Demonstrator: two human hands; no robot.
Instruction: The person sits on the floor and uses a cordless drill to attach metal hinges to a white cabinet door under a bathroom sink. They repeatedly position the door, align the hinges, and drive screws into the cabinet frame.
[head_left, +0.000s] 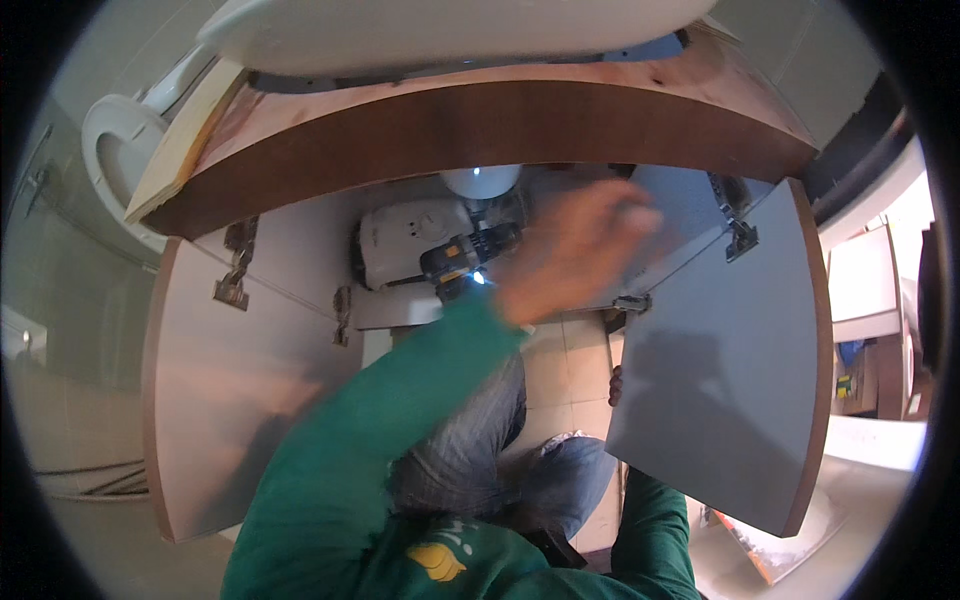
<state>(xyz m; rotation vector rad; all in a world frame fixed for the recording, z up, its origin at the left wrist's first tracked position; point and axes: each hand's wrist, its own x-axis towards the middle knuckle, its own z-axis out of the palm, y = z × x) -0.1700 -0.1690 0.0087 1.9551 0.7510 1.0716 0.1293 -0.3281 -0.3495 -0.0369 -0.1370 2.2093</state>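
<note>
Left hand [585,250] blurred in front of the open cabinet [650,195], near a lit power drill [460,258] | right hand's fingers [615,386] at right door's [725,370] edge | white boxy unit [400,240] beside drill | basin [450,35] over worktop [480,118]

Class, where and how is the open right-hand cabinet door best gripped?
Grip the right-hand door by its near edge, coming from the person's side, probably thumb on one face and fingers on the other. The panel is flat and thin, and that edge lies opposite the hinges, which should give good leverage.
</note>
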